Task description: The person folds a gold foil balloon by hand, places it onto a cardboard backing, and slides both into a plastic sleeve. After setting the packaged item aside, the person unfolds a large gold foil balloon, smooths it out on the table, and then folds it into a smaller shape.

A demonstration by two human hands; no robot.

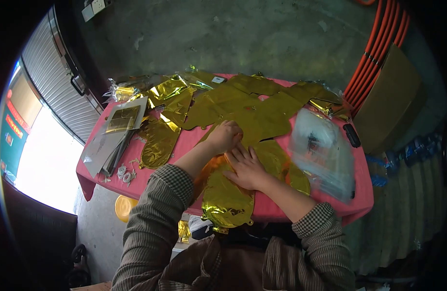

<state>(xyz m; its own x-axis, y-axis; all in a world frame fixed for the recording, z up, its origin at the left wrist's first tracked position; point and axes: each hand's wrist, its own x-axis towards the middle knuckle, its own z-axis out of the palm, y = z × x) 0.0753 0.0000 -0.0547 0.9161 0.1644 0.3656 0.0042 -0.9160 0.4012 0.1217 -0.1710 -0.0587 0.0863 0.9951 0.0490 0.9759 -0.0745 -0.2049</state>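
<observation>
Flat, uninflated gold foil balloons point(252, 114) overlap across the middle of the table. One foil balloon point(228, 201) lies close to my body, its rounded, tabbed end hanging over the front edge. My left hand point(226, 137) is closed, fingers curled down onto the foil; the fingertips and the bit they pinch are mostly hidden. Just below and to the right, my right hand point(246, 167) lies flat on the foil with fingers stretched out, its fingertips close to the left hand.
A pink-covered table point(184, 145) carries a stack of clear plastic bags point(320, 150), a black object point(351, 135), papers and sleeves point(114, 136), and white ribbon rolls point(126, 173). Orange pipes point(373, 53) and a cardboard sheet point(388, 99) stand right. A yellow stool point(124, 208) is below left.
</observation>
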